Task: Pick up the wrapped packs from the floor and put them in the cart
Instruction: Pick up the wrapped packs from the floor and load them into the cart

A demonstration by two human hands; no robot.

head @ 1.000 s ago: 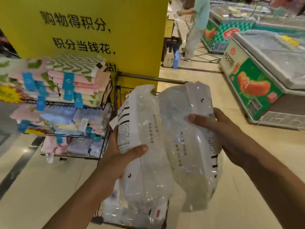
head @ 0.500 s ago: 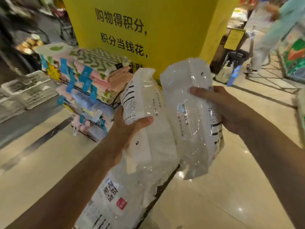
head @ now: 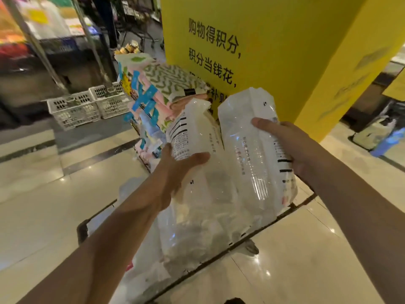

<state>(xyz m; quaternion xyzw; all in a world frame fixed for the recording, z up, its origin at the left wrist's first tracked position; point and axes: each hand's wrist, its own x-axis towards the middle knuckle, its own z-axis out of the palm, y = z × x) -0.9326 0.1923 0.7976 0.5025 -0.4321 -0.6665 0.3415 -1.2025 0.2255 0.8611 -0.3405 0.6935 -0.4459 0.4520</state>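
Glossy beige shop floor is running under a yellow pillar with black printed characters. Left hand is gripping a wrapped pack, thumb curled across its front. Right hand is gripping a second wrapped pack, thumb over the front, other fingers hidden behind. Both packs are being held upright, side by side, above the black-framed cart, where more wrapped packs are lying. Folded towels are sitting stacked behind; white crates are standing left.
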